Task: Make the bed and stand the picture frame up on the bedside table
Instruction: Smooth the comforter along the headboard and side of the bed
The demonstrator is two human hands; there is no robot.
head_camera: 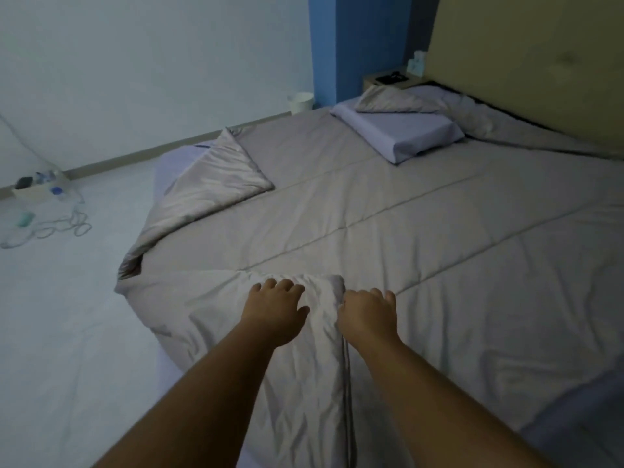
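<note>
Dim bedroom, seen from above the near edge of a bed (170, 163). A grey quilted duvet (388, 231) covers most of it. Its far left corner is folded back on itself, and its near corner is bunched into a soft ridge under both hands.

My view shows the left hand (275, 310) resting on that ridge with fingers spread and slightly bent. The right hand (368, 314) sits just beside it, thumb against the cloth. I cannot tell whether it pinches the fabric or only presses it.

I judge the duvet light, limp and a little slippery. It will sag and crease unless taken by the corners and stitched edge, hands well apart.

A pillow (398, 130) lies near the headboard (523, 62). On the bedside table (369, 83) beyond it lies a dark object (388, 78), too small to tell whether it is the frame.
</note>
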